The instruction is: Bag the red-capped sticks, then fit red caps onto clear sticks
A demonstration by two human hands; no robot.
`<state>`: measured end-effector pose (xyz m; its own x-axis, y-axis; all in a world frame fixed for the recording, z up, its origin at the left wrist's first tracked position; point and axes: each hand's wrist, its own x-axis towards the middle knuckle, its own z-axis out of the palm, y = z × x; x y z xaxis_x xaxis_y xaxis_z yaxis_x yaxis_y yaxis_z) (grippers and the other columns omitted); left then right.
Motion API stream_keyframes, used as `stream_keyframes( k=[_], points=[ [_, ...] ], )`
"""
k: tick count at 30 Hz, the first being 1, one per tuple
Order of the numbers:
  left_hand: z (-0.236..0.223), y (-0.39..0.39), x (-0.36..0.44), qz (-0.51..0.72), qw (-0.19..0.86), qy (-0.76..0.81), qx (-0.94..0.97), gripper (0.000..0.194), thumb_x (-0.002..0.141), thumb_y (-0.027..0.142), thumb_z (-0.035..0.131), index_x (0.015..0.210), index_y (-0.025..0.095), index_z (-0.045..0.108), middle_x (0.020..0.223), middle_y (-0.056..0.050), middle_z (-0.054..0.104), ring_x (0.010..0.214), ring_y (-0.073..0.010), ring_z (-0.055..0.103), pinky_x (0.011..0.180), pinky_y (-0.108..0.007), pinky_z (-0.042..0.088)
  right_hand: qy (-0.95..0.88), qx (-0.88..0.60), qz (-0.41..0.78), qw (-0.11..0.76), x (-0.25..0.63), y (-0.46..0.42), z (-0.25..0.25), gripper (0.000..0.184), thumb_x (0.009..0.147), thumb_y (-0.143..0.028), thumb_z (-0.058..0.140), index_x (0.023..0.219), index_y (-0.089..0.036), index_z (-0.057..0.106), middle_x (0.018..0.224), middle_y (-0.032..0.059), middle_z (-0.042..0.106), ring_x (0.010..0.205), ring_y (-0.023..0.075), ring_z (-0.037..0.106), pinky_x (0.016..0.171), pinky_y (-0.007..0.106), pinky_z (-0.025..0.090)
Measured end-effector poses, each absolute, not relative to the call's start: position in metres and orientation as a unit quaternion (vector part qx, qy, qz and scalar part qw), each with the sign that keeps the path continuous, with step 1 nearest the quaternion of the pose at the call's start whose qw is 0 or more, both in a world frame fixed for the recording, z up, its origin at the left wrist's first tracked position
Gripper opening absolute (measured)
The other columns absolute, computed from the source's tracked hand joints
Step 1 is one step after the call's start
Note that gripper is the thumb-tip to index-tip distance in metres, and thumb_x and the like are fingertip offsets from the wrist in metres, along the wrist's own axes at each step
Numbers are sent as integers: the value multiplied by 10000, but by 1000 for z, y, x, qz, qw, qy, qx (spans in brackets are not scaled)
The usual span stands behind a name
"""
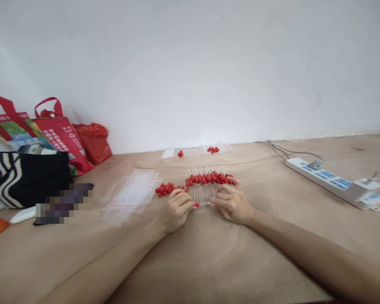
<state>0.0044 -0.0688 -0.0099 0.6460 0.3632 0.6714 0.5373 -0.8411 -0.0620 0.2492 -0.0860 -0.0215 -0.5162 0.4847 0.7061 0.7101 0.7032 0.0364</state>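
Observation:
Between my two hands a thin clear dropper (204, 204) with a red bulb lies sideways, low in front of the others. My left hand (179, 207) pinches it at the red bulb end. The fingers of my right hand (231, 202) close on its other end. Right behind them lies a pile of red-bulbed droppers (209, 178), their thin stems pointing both toward me and toward the wall. A smaller cluster of red bulbs (167, 188) sits just left of the pile, its stems partly hidden by my left hand.
Clear zip bags (131, 194) are stacked left of my hands. Two bagged groups of red-bulbed droppers (213, 150) lie near the wall. To the right is a white power strip (329, 179) with cords. Shopping bags (63, 139) and a black striped pouch (34, 177) stand far left.

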Motion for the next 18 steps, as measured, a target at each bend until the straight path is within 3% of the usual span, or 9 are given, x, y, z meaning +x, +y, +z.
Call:
stream_keyframes(
  k=[3, 12, 15, 18],
  points=[
    [-4, -67, -17, -377, 130, -324, -858, 223, 840, 237, 431, 702, 197, 602, 719, -35, 613, 701, -148, 553, 711, -316, 444, -818, -408, -161, 372, 261, -85, -22, 234, 842, -246, 420, 791, -247, 648, 636, -9, 621, 775, 144, 509, 900, 402, 180],
    [6, -54, -32, -419, 52, -480, -769, 243, 812, 243, 408, 974, 175, 576, 870, -54, 500, 791, -151, 537, 720, -286, 473, -741, -516, -128, 411, 249, -78, -25, 236, 824, -247, 434, 855, -238, 668, 679, 17, 667, 679, 132, 535, 800, 331, 228],
    [7, -47, -32, -413, -7, -511, -754, 259, 774, 259, 457, 1008, 162, 511, 812, -30, 527, 661, -126, 538, 612, -256, 474, -730, -531, -120, 413, 250, -75, -26, 223, 809, -262, 446, 797, -228, 666, 680, 14, 670, 675, 140, 541, 794, 334, 224],
    [9, -40, -27, -370, -37, -527, -764, 213, 749, 294, 506, 920, 166, 502, 731, 1, 553, 584, -112, 519, 562, -240, 448, -742, -534, -123, 386, 249, -74, -26, 223, 808, -261, 445, 790, -241, 666, 670, 7, 665, 668, 143, 529, 784, 341, 218]
  ],
)
